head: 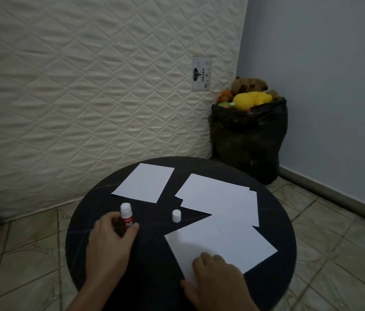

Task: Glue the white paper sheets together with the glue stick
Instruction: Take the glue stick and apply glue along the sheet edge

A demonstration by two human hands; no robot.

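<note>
On the round black tabletop (273, 223), the left hand (109, 241) held the red glue stick (126, 217) upright, fingers curled around its body. Its white cap (176, 215) stood just to the right. The right hand (216, 281) pressed flat on the nearest white paper sheet (221, 241); a small stack (219, 196) and a single sheet (145, 182) lay farther away.

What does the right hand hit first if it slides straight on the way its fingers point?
Nothing solid soon: the right hand rests on the near sheet, fingers pointing up and slightly left. It would cross that sheet, then probably bare table, passing near the small white cap. Depth is uncertain.
</note>
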